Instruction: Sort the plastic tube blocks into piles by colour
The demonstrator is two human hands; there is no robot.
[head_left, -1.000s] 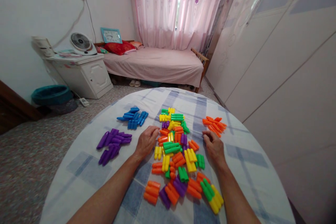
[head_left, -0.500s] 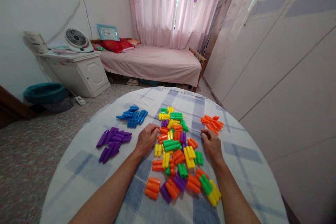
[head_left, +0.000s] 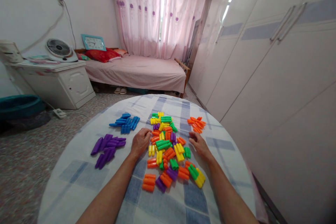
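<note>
My left hand (head_left: 141, 142) rests on the tablecloth at the left edge of a mixed pile of plastic building blocks (head_left: 163, 144). Its fingers are curled in, with nothing visible in them, close beside orange blocks. Across the pile, my right hand (head_left: 199, 143) lies with loosely bent fingers a little apart and holds nothing. Just beyond it is a heap of orange blocks (head_left: 196, 124). On the left lie separate groups of blue blocks (head_left: 125, 123) and purple blocks (head_left: 107, 148). Orange, yellow, green and purple pieces make up the pile, and some sit on others.
A round table with a checked cloth (head_left: 72, 178) bears everything. Behind it stands a bed (head_left: 136, 71). White wardrobes (head_left: 262, 73) run along the right. At the left are a cabinet (head_left: 78, 84) with a fan (head_left: 60, 48) and a bin (head_left: 21, 106).
The camera view has turned to the right and slightly up, so the scene sits farther left. My right hand's fingers look a little more apart. The block groups look the same.
</note>
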